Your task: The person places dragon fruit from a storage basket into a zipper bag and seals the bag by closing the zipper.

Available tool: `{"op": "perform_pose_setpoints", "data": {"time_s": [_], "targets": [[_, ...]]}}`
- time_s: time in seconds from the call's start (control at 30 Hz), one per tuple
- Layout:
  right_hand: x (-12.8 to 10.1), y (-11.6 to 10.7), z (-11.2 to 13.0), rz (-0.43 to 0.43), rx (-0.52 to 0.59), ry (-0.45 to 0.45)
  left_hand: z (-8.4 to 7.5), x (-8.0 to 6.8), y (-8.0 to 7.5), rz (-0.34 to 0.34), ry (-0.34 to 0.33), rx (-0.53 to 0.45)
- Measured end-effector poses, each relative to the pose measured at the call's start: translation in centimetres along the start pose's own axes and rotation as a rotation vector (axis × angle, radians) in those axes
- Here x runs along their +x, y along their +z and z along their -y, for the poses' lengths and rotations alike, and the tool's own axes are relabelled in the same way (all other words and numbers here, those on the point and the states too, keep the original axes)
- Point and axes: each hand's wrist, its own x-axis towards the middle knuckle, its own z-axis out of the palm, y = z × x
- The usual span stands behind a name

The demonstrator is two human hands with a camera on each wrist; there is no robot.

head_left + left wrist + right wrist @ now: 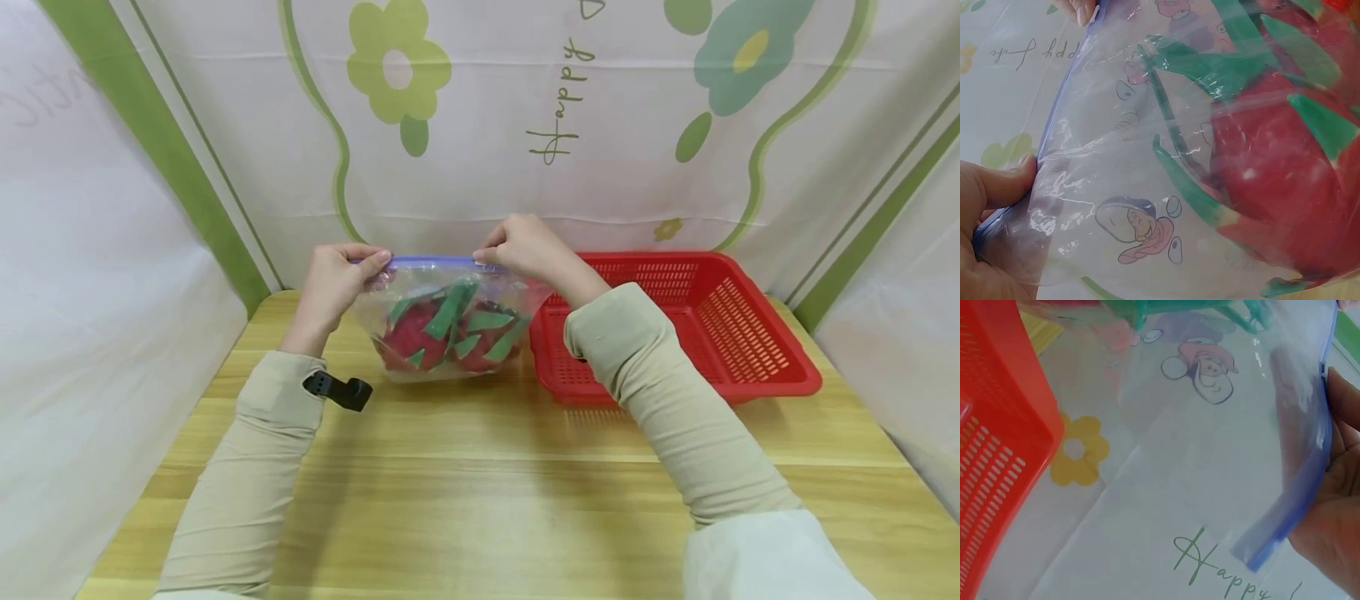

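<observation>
The left hand (330, 279) pinches the left end of the blue zip strip (431, 261) of a clear plastic bag (450, 321), thumb pressed against the strip and fingers curled behind it. In the left wrist view the thumb (1004, 181) lies flat on the film right at the strip. The right hand (525, 246) pinches the same strip at its right end, fingers bent down over the top edge; the right wrist view shows the strip (1300, 506) running along the fingers. Between the two hands the strip is pulled straight and level.

The bag stands upright on the desk (480, 467), its bottom resting on the wood, and its film carries printed cartoon figures (1138, 228). Inside lies one red dragon fruit (442, 333) with green scales, low in the bag.

Just to the right of the bag, with its near left corner close to the bag's side, sits one red slotted basket (750, 333). It reaches toward the right edge of the desk. In front of the bag the desk surface runs bare wood all the way to the near edge. Behind, a white cloth backdrop (480, 150) with flower prints rises close behind the bag and basket; white cloth walls close in the left and right sides.

A small black clip (337, 390) sits at the left sleeve's cuff.
</observation>
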Motion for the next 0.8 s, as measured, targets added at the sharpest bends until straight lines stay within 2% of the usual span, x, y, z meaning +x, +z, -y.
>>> {"op": "perform_pose_setpoints", "data": {"time_s": [0.23,0.5,0.6,0.8], "targets": [[0.0,-0.3,-0.7,-0.023,-0.015,0.007,0.2,0.2,-0.1,-0.014,-0.027,-0.021],[-0.1,-0.9,-1.7,-0.038,0.016,0.040,0.2,0.4,-0.2,0.008,-0.061,-0.004],[-0.1,-1.1,-2.1,-0.026,0.044,0.042,0.2,0.4,-0.2,0.022,-0.066,-0.044],[-0.3,-1.7,-3.0,0.056,0.111,0.014,0.1,0.4,-0.5,0.072,-0.092,-0.145]]}}
